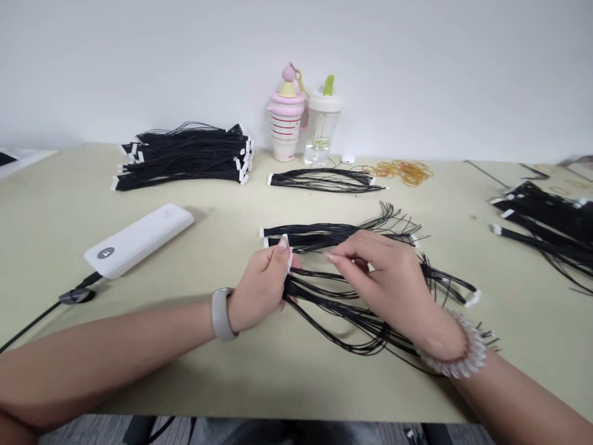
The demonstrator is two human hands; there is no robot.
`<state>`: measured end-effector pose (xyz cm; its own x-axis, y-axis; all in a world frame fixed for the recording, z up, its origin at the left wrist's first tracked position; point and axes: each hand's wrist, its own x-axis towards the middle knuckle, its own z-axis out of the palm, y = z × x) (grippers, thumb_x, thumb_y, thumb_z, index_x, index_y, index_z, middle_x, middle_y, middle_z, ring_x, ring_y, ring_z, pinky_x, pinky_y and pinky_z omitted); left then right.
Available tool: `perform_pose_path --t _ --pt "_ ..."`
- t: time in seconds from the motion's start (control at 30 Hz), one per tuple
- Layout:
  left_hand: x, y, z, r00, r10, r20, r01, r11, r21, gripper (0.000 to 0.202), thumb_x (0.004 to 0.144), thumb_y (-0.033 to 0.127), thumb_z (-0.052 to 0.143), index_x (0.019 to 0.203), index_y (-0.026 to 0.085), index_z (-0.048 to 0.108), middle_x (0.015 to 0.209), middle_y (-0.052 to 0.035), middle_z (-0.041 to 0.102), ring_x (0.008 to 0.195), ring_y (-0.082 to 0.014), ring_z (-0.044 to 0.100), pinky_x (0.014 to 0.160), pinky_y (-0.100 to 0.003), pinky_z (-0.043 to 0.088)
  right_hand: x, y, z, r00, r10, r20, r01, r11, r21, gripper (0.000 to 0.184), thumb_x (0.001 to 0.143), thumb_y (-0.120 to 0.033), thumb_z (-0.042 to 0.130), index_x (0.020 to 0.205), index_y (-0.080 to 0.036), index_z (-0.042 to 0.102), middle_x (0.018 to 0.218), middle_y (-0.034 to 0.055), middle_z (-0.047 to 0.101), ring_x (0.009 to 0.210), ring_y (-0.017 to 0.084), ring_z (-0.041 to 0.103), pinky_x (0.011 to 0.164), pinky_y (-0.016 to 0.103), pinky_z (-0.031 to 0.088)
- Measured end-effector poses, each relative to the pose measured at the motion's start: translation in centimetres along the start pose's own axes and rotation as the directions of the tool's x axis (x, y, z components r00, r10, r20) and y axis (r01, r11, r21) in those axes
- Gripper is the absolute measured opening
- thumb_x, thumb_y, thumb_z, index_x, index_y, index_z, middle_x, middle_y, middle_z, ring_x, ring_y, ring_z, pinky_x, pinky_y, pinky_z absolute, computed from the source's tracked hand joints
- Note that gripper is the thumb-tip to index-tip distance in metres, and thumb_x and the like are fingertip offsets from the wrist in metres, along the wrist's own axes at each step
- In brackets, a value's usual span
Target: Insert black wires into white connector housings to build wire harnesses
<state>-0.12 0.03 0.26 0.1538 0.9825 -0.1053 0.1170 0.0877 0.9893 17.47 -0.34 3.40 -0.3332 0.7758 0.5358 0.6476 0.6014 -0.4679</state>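
Observation:
My left hand (263, 285) is closed around the white-connector end of a loose bundle of thin black wires (356, 312) lying on the beige table (194, 346). My right hand (389, 281) pinches strands of the same bundle just to the right, with its fingers curled over them. The wires fan out under and past my right wrist, some ending in a white connector (473, 299). Another small bundle of black wires (333, 233) lies just beyond my hands.
A large stack of black wire bundles (185, 157) sits at the back left, a flat bundle (324, 179) at the back middle, and more bundles (546, 216) at the right. Also here: a white power bank (139, 238) with cable, a pink cup (287, 120), a clear bottle (322, 127), rubber bands (405, 171).

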Motion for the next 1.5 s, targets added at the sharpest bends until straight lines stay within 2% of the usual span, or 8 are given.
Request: perform_pose_path --t 0.13,0.33,0.53,0.73,0.9,1.2,1.33,1.5 --pt "0.0 0.0 0.0 1.0 -0.006 0.018 0.006 1.0 0.005 0.038 0.086 0.042 0.037 0.061 0.016 0.047 0.034 0.0062 0.041 0.028 -0.0056 0.038 0.029 -0.014 0.029 -0.1 0.1 0.2 0.996 -0.074 0.041 0.074 0.997 -0.002 0.01 0.08 -0.012 0.053 0.075 -0.015 0.061 0.07 0.0 0.059 0.066 0.007 0.053 0.06 0.019 0.041" --pt "-0.1 0.2 0.1 1.0 -0.001 0.019 0.0 1.0 0.021 0.037 0.086 0.042 0.037 0.061 0.016 0.048 0.034 0.0061 0.041 0.029 -0.0056 0.038 0.029 -0.015 0.029 -0.2 0.4 0.3 0.99 -0.119 0.074 0.121 0.992 -0.027 0.009 0.079 -0.012 0.053 0.076 -0.015 0.061 0.071 0.0002 0.059 0.069 0.008 0.052 0.063 0.021 0.042" --pt "-0.1 0.3 0.0 1.0 -0.008 0.027 0.006 0.999 0.045 0.039 0.085 0.045 0.037 0.062 0.016 0.048 0.034 0.0054 0.041 0.029 -0.0068 0.039 0.03 -0.017 0.029 -0.4 0.6 0.5 0.983 -0.181 0.04 0.184 0.979 -0.084 0.008 0.079 -0.011 0.053 0.079 -0.015 0.06 0.074 0.0014 0.06 0.071 0.009 0.053 0.064 0.022 0.043" --pt "0.0 0.1 0.1 0.999 -0.041 -0.006 0.041 0.998 0.051 0.039 0.085 0.048 0.037 0.065 0.017 0.049 0.033 0.0061 0.039 0.029 -0.0073 0.039 0.03 -0.017 0.029 -0.8 1.0 0.5 0.937 -0.345 0.049 0.346 0.909 -0.232 0.009 0.078 -0.008 0.054 0.083 -0.014 0.059 0.081 0.0044 0.061 0.075 0.013 0.052 0.066 0.026 0.044" --pt "0.0 0.3 0.1 0.999 -0.035 0.011 0.034 0.998 0.055 0.04 0.085 0.048 0.036 0.064 0.017 0.048 0.033 0.006 0.039 0.029 -0.007 0.039 0.03 -0.017 0.03 -0.9 1.3 0.7 0.891 -0.451 0.045 0.44 0.834 -0.333 0.013 0.076 -0.007 0.056 0.087 -0.014 0.058 0.079 0.0041 0.061 0.073 0.013 0.051 0.064 0.026 0.044" --pt "-0.1 0.4 0.0 0.999 -0.003 0.032 0.001 0.998 0.057 0.039 0.085 0.047 0.037 0.061 0.017 0.046 0.034 0.0052 0.04 0.03 -0.0077 0.038 0.031 -0.019 0.03 -0.9 1.3 0.8 0.885 -0.462 0.049 0.448 0.82 -0.356 0.013 0.08 -0.011 0.053 0.09 -0.016 0.059 0.079 0.0031 0.062 0.074 0.012 0.051 0.063 0.026 0.041" --pt "-0.1 0.5 0.1 1.0 -0.004 0.016 0.003 0.999 0.052 0.039 0.086 0.046 0.037 0.062 0.017 0.046 0.033 0.0054 0.041 0.03 -0.0071 0.038 0.031 -0.018 0.03 -0.8 1.2 0.6 0.89 -0.439 0.12 0.45 0.81 -0.375 0.01 0.08 -0.011 0.052 0.084 -0.015 0.06 0.079 0.0033 0.061 0.073 0.012 0.048 0.064 0.026 0.041" --pt "-0.1 0.5 0.1 1.0 -0.025 0.015 0.024 0.999 0.045 0.04 0.086 0.046 0.036 0.061 0.017 0.046 0.033 0.0056 0.04 0.03 -0.0071 0.038 0.031 -0.017 0.029 -0.7 1.3 0.4 0.908 -0.378 0.181 0.419 0.797 -0.436 0.015 0.083 -0.01 0.047 0.081 -0.016 0.061 0.077 0.0033 0.059 0.07 0.012 0.045 0.063 0.026 0.038"
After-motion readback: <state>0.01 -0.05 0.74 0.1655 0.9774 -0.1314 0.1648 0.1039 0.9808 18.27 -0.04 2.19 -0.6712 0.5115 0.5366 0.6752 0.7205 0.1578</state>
